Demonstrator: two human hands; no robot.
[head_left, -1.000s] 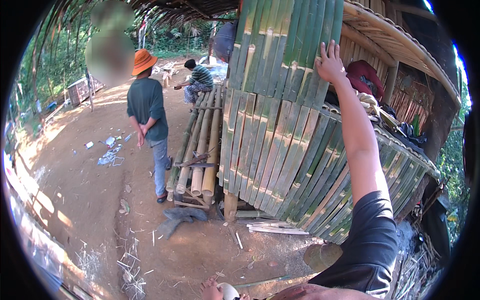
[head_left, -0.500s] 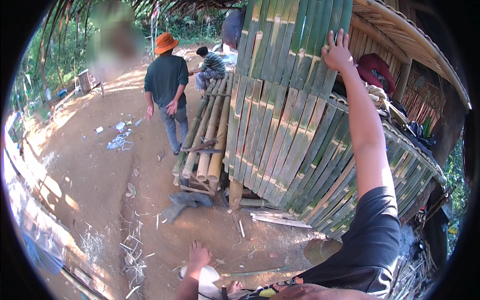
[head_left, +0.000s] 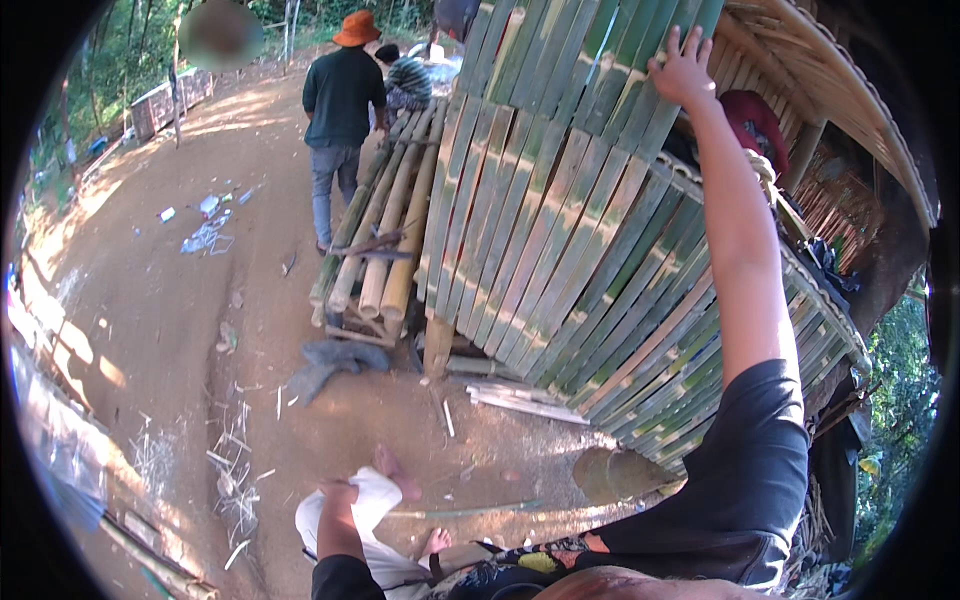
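My right hand (head_left: 683, 70) is raised high, fingers spread flat against the upper green slats of a leaning split-bamboo wall panel (head_left: 560, 230). It presses on the slats and grips nothing. My left hand (head_left: 336, 492) is low at the bottom of the view, resting on white cloth (head_left: 362, 505) over my leg; its fingers are hidden. A bare foot (head_left: 396, 472) shows just beyond the cloth.
A stack of bamboo poles (head_left: 385, 240) lies left of the panel. A person in an orange hat (head_left: 338, 110) stands beside it, back turned, and another person (head_left: 408, 80) crouches behind. A dark rag (head_left: 330, 362), loose slats (head_left: 520, 400) and litter (head_left: 205, 235) lie on the dirt.
The person in the orange hat has turned away and stepped toward the poles. My left hand has come into view at the bottom. My right hand has stayed on the panel.
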